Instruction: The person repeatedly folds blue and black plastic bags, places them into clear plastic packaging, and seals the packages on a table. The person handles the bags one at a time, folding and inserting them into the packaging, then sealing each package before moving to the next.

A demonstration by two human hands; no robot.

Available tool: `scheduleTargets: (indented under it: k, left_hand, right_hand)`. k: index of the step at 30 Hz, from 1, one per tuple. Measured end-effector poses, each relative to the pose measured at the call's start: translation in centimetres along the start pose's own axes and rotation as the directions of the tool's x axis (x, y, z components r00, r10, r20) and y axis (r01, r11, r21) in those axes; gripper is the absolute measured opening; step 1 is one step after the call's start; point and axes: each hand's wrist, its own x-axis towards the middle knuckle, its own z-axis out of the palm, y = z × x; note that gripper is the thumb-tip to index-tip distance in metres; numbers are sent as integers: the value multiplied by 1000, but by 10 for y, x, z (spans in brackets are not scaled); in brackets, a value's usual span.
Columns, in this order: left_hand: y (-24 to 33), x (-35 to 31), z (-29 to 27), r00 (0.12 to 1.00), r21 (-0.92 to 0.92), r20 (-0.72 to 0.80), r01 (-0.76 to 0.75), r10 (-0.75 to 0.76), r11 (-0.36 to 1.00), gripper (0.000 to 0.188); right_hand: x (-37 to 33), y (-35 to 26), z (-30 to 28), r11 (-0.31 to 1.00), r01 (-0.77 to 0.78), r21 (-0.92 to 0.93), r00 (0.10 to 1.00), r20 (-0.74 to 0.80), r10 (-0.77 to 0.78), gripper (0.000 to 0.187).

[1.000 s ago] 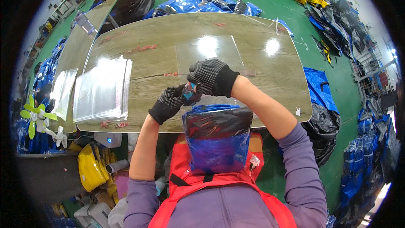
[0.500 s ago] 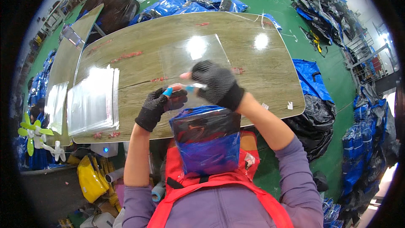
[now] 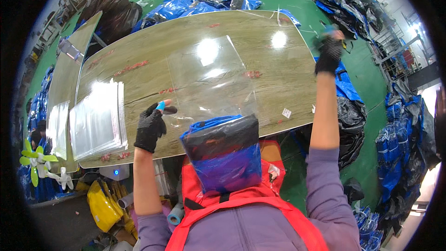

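Both my hands wear black gloves, with blue tape on a bare fingertip of the left. My left hand is over the near part of the table, its fingers loosely apart and nothing visible in them. Beside it a clear plastic bag lies flat on the wood-look table. My right hand is raised past the table's right edge; motion smears its fingers, so a hold cannot be made out. Against my front, at the table's near edge, rests a folded blue and black bundle in clear wrapping.
A stack of clear bags lies on the table's left, with a narrower stack beyond it. A green-bladed fan is at the far left. Blue packages lie behind the table; black and blue bundles sit on the right.
My right hand has swung away from my left, out to the right and past the table edge. My left hand has shifted slightly left and nearer me. The view has shifted a little.
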Motion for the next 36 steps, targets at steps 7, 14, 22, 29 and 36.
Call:
scheduleTargets:
  k: [7,14,22,29,36]
  left_hand:
    - [-5,-14,-4,978,-517,209,123,-15,847,50]
    - [-40,-79,0,829,560,433,-555,354,615,30]
    - [-29,-53,49,793,686,22,-456,609,567,42]
    - [-109,-70,79,997,71,-61,-48,53,996,87]
    - [-6,69,1,708,-466,641,54,295,883,40]
  right_hand:
    - [-114,88,8,738,-639,-217,576,499,647,39]
    - [-190,30,-43,578,666,-471,433,876,214,39]
    - [-192,24,23,621,710,-332,502,857,-115,39]
    - [-238,95,-146,348,330,-877,939,268,-215,50]
    - [-141,165,-373,-349,-289,-891,917,-363,168,56]
